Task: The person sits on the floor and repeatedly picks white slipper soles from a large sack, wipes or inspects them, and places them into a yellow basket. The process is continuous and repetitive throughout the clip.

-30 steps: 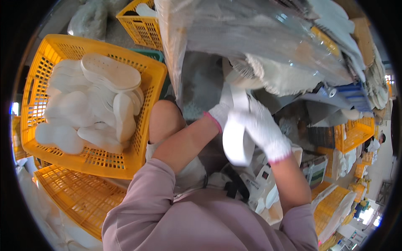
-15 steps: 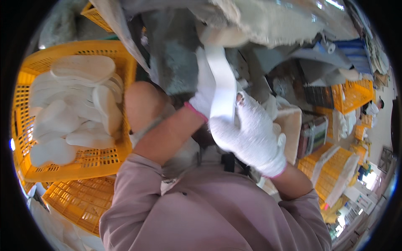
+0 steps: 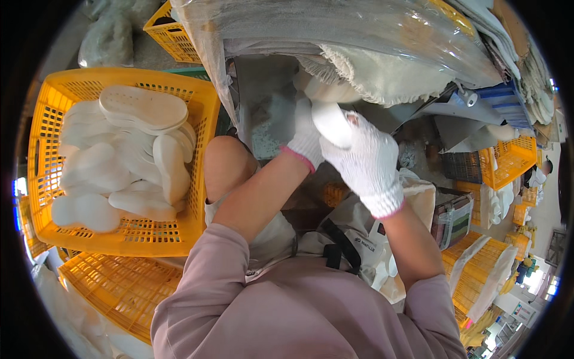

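A white shoe sole (image 3: pixel 332 125) is held up in front of me, tilted, between both hands. My right hand (image 3: pixel 368 157), in a white knitted glove with a worn hole near a fingertip, is closed on the sole's near right side. My left hand (image 3: pixel 306 134), gloved too, grips its left side; those fingers are partly blurred and hidden. Just beyond the sole's far end is a pale, rounded, blurred part (image 3: pixel 329 88) under a fringed cream cloth (image 3: pixel 388 78). Whether the sole touches it I cannot tell.
To my left stands a yellow plastic crate (image 3: pixel 206 173) with several white soles (image 3: pixel 143 107) piled inside. Another yellow crate (image 3: pixel 119 287) lies below it. Clear plastic sheeting (image 3: pixel 335 24) covers the work area ahead. More crates (image 3: pixel 466 269) stand at right; a person (image 3: pixel 540 173) is far off.
The sole has turned from long and upright to foreshortened, its far end lower in the picture. Both hands have shifted with it, and the view has moved slightly.
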`<state>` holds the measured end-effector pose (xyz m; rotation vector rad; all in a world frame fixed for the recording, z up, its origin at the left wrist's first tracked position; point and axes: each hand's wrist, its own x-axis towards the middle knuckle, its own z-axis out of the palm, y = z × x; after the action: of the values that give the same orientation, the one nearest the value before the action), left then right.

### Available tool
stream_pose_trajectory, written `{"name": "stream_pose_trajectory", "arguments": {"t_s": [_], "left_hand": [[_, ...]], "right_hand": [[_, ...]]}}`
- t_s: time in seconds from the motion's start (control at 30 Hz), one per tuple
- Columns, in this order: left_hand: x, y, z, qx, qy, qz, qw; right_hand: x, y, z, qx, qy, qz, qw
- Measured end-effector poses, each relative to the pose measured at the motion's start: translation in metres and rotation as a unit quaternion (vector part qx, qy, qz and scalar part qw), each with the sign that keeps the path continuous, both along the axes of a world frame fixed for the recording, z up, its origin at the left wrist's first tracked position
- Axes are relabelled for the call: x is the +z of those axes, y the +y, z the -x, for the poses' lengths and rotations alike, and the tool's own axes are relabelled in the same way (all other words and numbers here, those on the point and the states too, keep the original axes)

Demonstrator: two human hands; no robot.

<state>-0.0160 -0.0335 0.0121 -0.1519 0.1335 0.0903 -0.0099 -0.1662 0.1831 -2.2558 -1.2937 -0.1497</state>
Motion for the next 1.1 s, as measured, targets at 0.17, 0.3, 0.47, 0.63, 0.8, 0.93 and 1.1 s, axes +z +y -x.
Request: {"name": "stream_pose_trajectory", "arguments": {"t_s": [0.17, 0.3, 0.47, 0.63, 0.8, 0.93, 1.1], "left_hand": [[0.009, 0.011, 0.012, 0.068, -0.096, 0.041, 0.992], [0.019, 0.016, 0.018, -0.002, -0.221, -0.137, 0.966], [0.013, -0.009, 0.019, 0.187, 0.217, -0.571, 0.769], [0.012, -0.031, 0.016, 0.259, 0.19, -0.334, 0.886], [0.034, -0.021, 0.017, 0.134, 0.118, -0.249, 0.952], [0.056, -0.013, 0.019, 0.059, 0.169, -0.129, 0.975], [0.055, -0.005, 0.019, 0.068, 0.031, -0.103, 0.992]], "right_hand": [[-0.005, 0.01, 0.003, -0.044, -0.015, 0.013, 0.999], [-0.018, -0.001, 0.007, -0.037, 0.008, -0.092, 0.995], [-0.032, 0.003, 0.008, -0.097, 0.062, -0.054, 0.992], [-0.037, 0.024, -0.001, -0.071, 0.013, -0.093, 0.993], [-0.011, 0.0, 0.008, -0.076, 0.232, -0.096, 0.965], [-0.003, 0.001, -0.013, 0.086, 0.249, -0.06, 0.963], [0.02, -0.006, 0.008, 0.036, 0.363, 0.016, 0.931]]}}
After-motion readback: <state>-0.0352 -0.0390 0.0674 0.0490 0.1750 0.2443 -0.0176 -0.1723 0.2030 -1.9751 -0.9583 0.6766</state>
